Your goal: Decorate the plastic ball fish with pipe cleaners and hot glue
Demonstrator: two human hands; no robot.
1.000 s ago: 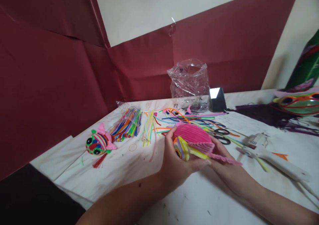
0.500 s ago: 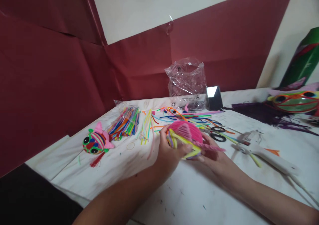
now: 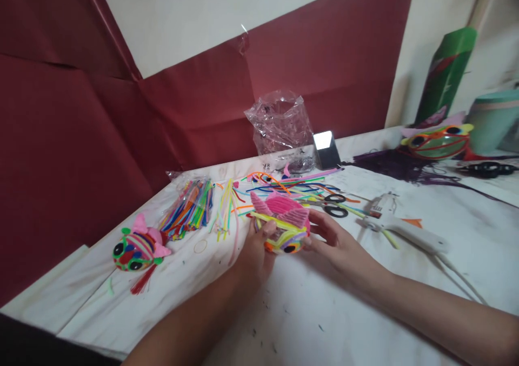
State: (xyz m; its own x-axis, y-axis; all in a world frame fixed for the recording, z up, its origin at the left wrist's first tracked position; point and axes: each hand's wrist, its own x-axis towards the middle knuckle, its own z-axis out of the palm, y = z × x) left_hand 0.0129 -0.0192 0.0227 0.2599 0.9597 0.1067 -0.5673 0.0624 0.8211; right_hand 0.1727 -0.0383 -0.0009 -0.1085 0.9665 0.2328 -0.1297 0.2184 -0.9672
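Observation:
A pipe-cleaner animal head, pink on top with two pink ears, yellow and purple bands and a black eye, is held between both hands just above the table. My left hand grips its left side, the thumb pressed on the front. My right hand closes on its right side, with fingers behind it. Behind the head lie loose pipe cleaners and black-handled scissors. A finished-looking animal head with green-rimmed eyes and a red tassel rests on the table to the left.
Bundled pipe cleaners lie left of centre. A white glue gun with its cord lies to the right. At the back stand a clear plastic bag and a dark phone. Another animal head, a green container and a teal bucket are far right.
Both hands have turned the animal head, so its two ears and an eye now show towards me. The camera view has shifted right.

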